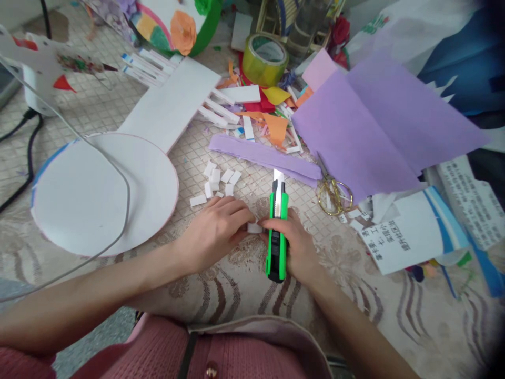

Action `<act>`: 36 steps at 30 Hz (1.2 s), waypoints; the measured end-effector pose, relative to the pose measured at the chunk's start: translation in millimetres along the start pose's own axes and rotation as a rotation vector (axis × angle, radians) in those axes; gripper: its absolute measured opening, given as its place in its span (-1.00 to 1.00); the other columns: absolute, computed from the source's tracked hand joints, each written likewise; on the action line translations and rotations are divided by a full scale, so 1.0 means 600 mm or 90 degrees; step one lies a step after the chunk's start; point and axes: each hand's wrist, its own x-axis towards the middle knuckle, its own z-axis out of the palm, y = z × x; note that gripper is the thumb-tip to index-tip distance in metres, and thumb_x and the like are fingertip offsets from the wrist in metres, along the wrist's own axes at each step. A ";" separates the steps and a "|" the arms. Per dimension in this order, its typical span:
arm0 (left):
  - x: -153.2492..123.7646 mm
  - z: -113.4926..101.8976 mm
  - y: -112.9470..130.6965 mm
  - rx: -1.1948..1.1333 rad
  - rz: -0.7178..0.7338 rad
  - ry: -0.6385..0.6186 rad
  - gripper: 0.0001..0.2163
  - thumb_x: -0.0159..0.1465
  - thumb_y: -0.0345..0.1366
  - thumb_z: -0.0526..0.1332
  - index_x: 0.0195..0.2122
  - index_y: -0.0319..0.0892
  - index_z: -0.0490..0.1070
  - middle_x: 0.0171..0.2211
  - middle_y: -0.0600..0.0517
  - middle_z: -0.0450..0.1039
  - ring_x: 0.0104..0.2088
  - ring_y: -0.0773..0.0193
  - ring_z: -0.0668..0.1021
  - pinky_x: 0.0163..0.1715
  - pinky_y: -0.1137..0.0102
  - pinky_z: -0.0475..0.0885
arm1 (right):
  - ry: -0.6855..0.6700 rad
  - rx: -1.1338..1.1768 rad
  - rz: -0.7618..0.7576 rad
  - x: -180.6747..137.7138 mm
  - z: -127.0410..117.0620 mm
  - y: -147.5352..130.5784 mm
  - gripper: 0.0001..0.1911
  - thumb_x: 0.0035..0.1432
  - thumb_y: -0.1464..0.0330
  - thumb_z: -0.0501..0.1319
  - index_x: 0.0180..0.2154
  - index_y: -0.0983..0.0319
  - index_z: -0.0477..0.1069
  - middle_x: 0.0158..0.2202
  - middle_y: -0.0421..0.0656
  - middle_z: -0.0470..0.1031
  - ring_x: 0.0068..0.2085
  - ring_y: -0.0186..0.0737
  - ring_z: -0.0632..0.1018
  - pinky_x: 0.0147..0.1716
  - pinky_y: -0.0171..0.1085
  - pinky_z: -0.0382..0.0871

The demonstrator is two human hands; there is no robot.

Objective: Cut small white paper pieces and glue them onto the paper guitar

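Observation:
Between the fingertips of my left hand [221, 227] and my right hand [296, 243] is a small white foam-like piece [254, 228], pinched from both sides. My right hand also holds a green and black utility knife [278, 231], its blade out and pointing away from me. Just beyond my left hand lie several small white cut pieces [215, 176] in a loose group. A folded strip of purple paper [264, 157] stretches across the table past the knife tip.
Gold-handled scissors [334, 196] lie right, by large purple sheets [366, 121]. A white oval board [102, 195] sits left, a grey cable [125, 179] running over it. A glue gun [41, 66] stands far left. Yellow tape [265, 60] and paper scraps [276, 126] are at the back.

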 end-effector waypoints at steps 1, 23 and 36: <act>0.000 -0.002 -0.001 -0.011 0.000 0.001 -0.92 0.25 -0.46 0.21 -0.23 -0.21 0.42 -0.28 -0.03 0.48 -0.22 0.16 0.51 -0.19 0.23 0.39 | 0.002 -0.002 -0.001 0.000 0.000 0.000 -0.64 0.18 0.53 0.23 -0.05 0.04 0.34 -0.25 -0.21 0.46 -0.21 -0.19 0.49 -0.27 -0.22 0.43; -0.003 -0.001 0.007 0.096 0.051 -0.001 -0.93 0.33 -0.39 0.15 -0.25 -0.22 0.41 -0.26 -0.01 0.49 -0.22 0.16 0.49 -0.25 0.26 0.33 | 0.010 -0.027 -0.024 0.001 0.001 -0.001 -0.59 0.15 0.58 0.25 -0.04 0.04 0.33 -0.26 -0.22 0.43 -0.24 -0.19 0.47 -0.30 -0.23 0.42; -0.004 0.003 0.008 0.095 0.044 0.003 -0.92 0.32 -0.43 0.14 -0.27 -0.22 0.42 -0.27 -0.02 0.50 -0.24 0.16 0.50 -0.26 0.25 0.35 | 0.006 -0.036 -0.031 0.001 0.001 -0.002 -0.60 0.15 0.57 0.26 -0.04 0.05 0.33 -0.26 -0.22 0.42 -0.23 -0.21 0.46 -0.30 -0.25 0.42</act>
